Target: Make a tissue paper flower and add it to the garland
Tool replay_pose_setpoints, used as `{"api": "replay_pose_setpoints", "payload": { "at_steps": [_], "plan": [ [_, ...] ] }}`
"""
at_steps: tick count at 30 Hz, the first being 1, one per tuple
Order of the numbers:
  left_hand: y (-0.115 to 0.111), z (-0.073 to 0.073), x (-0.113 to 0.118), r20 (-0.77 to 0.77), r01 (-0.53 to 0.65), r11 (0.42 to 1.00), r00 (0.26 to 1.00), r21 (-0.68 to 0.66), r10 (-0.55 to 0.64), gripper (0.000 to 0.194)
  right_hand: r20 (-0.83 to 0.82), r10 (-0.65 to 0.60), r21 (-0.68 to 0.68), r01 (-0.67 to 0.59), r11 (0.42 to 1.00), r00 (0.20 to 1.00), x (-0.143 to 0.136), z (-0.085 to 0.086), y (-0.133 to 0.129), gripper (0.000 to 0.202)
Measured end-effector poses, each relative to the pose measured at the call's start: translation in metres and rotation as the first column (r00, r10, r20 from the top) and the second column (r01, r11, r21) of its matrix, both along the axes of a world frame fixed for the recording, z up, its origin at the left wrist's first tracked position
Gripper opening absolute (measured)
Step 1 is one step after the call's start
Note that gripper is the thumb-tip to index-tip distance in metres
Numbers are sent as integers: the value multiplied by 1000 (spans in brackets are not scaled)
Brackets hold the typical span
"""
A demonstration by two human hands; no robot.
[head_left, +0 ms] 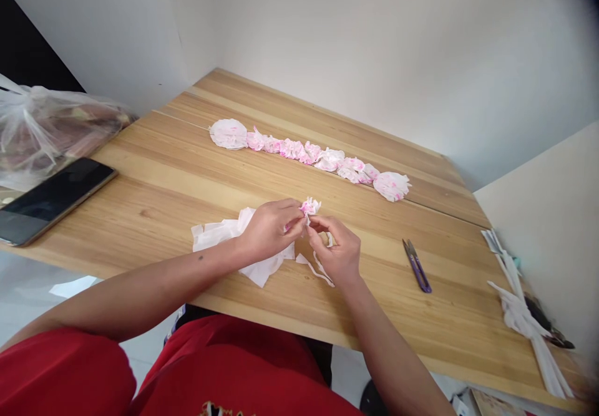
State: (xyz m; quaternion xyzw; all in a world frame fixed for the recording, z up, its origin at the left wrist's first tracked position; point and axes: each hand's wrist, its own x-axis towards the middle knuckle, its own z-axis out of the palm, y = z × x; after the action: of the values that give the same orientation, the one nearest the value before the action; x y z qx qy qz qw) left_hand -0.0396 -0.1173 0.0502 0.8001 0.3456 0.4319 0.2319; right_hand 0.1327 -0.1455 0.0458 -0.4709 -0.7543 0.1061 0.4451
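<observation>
A small pink and white gathered flower [310,206] stands up between my two hands, near the table's front. My left hand [274,229] is closed round its lower part from the left. My right hand [337,249] pinches at the flower's base, by a thin white strip [317,271] that trails down to the table. Under my left hand and wrist lie pale, thin cloth-like pieces [266,270]. Farther back, a row of crumpled pink and white flowers [292,149] crosses the table, with a flat round piece [228,134] at the left end and another [392,186] at the right.
Purple-handled thread snips [416,266] lie to the right of my hands. At the left are a black phone [51,199] and a filled clear plastic bag [51,129]. A knotted white cloth bundle [519,313] is at the right edge. Walls border the wooden table [163,179].
</observation>
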Motion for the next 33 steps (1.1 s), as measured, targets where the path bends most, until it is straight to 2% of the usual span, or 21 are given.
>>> {"api": "replay_pose_setpoints", "payload": {
  "at_steps": [4, 11, 20, 33],
  "plan": [
    [0, -2, 1, 44, 7, 1000, 999, -20, -6, 26, 0, -38, -25, 38, 999, 999, 0, -2, 1, 15],
    [3, -1, 0, 99, -6, 996, 995, -91, 16, 25, -70, -28, -97, 21, 995, 997, 2, -1, 1, 16],
    [3, -2, 1, 156, 24, 986, 988, -165, 2, 25, 104, -28, 103, 18, 994, 994, -1, -2, 2, 15],
    [4, -5, 2, 204, 76, 986, 978, -146, -46, 18, 89, -28, 102, 19, 995, 996, 3, 2, 0, 15]
  ]
}}
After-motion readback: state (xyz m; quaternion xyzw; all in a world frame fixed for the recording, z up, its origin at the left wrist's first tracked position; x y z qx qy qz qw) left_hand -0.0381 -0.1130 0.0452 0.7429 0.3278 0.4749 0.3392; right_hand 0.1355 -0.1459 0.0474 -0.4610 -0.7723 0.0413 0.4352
